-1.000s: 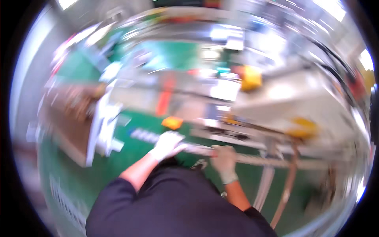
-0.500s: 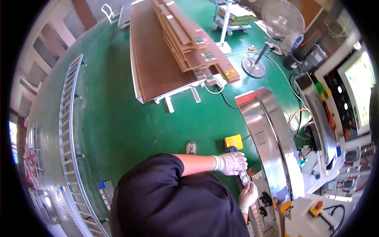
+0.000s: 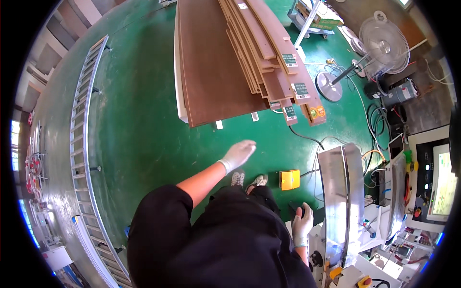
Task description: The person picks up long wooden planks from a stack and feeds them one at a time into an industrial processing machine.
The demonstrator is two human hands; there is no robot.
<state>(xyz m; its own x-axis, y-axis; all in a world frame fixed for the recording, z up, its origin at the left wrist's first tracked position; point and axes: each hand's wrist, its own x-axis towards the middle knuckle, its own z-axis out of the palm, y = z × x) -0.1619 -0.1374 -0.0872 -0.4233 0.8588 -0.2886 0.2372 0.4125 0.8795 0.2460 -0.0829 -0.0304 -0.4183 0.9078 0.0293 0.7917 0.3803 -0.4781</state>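
My left hand (image 3: 239,154), in a pale glove, is held out over the green floor in front of me. Its fingers look stretched and loosely together, with nothing seen in them. My right hand (image 3: 301,224), gloved with a bare thumb tip, is beside the machine's shiny metal cover (image 3: 334,192). The fingers and thumb are bent around a dark spot, and what they grip is too hidden to name. A yellow foot pedal (image 3: 289,180) rests on the floor ahead of the right hand, near my shoes (image 3: 259,180).
Long brown boards (image 3: 273,72) are stacked on a low support ahead. A metal ladder-like rack (image 3: 81,129) runs along the left. A standing fan (image 3: 382,46) is at the far right, with cables around it. A control screen (image 3: 442,180) stands on the right.
My left hand has let go of the narrow grey bar both hands were on and swung left and forward. My right hand stays beside the machine. The view has shifted, showing both shoes.
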